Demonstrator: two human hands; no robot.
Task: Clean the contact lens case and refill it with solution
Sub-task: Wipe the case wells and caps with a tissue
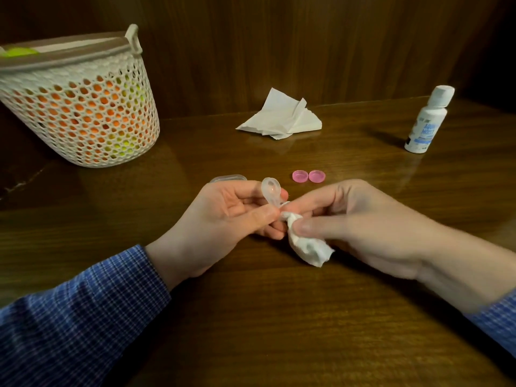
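Pinching a clear lens case (270, 191) between thumb and fingertips, left hand (223, 219) holds it just above the table (279, 317), near the middle. Right hand (363, 227) grips a crumpled tissue wad (304, 241), its tip touching the case's lower well. Two pink caps (308, 176) lie side by side just beyond. Folded tissue (282, 115) by the back edge; white bottle (427, 121) upright, back right; mesh basket (78, 101) back left. Dark glossy wood grain, wood-panelled wall (307, 37) behind.
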